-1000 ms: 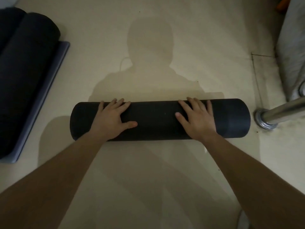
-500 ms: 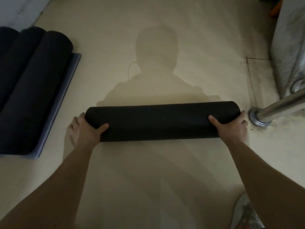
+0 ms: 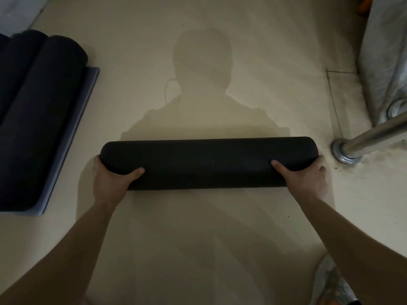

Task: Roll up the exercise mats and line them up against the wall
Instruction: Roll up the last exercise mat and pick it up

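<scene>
A fully rolled black exercise mat point(image 3: 209, 164) lies crosswise in front of me, over the pale floor. My left hand point(image 3: 110, 179) grips its left end, thumb on top and fingers wrapped under. My right hand point(image 3: 306, 179) grips the right end the same way. At the far left, several rolled dark mats point(image 3: 41, 119) lie side by side on a flat grey-blue mat point(image 3: 72, 137), near the wall point(image 3: 15, 9) in the top left corner.
A shiny metal pole point(image 3: 374, 133) with a round floor flange point(image 3: 343, 153) stands just right of the held mat. A grey covered object point(image 3: 387, 58) fills the right edge. My shoe point(image 3: 330, 282) shows at the bottom right. My shadow falls on the floor ahead.
My hands went from lying flat on top of the roll to gripping its two ends. The roll now sits higher in my grip, and the view has tilted to show more of the left mats.
</scene>
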